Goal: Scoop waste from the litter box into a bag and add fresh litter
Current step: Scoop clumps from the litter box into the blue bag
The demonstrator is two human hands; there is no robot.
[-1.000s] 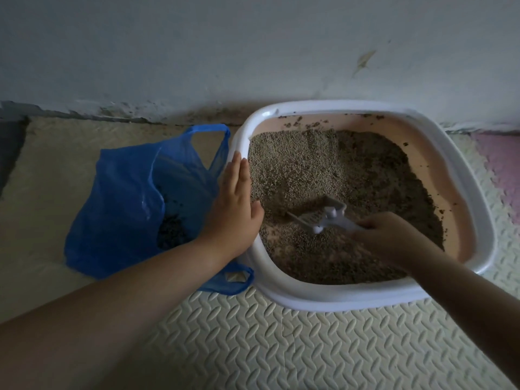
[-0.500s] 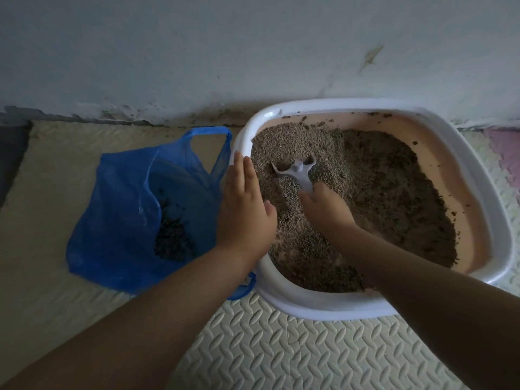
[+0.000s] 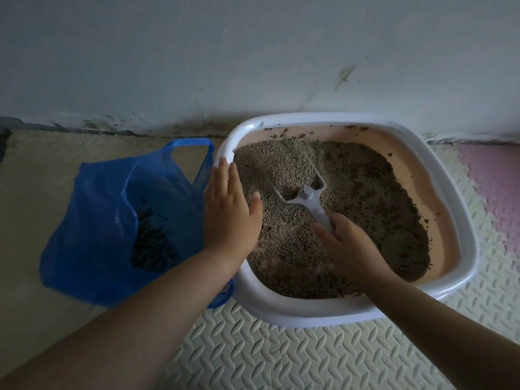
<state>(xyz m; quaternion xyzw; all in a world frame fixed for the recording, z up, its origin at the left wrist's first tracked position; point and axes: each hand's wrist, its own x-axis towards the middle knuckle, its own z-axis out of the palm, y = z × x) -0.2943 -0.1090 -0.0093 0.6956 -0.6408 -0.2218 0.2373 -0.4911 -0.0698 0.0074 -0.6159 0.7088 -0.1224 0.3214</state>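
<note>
A white-rimmed litter box (image 3: 461, 220) with a peach inner wall stands against the wall, filled with grey-brown litter (image 3: 365, 192). My right hand (image 3: 349, 246) grips the handle of a grey plastic scoop (image 3: 306, 198), whose head is heaped with litter and points toward the box's far left corner. My left hand (image 3: 228, 209) rests flat with straight fingers on the box's left rim. A blue plastic bag (image 3: 107, 220) lies open just left of the box, with dark waste (image 3: 152, 243) inside it.
A pale wall (image 3: 253, 57) runs right behind the box and bag. The floor is cream foam matting with an embossed pattern (image 3: 281, 356); a pink mat tile (image 3: 495, 190) lies at the right.
My right hand swept the scoop from the box's middle toward the far left corner, and the scoop's head now carries a heap of litter. My left hand stayed on the rim.
</note>
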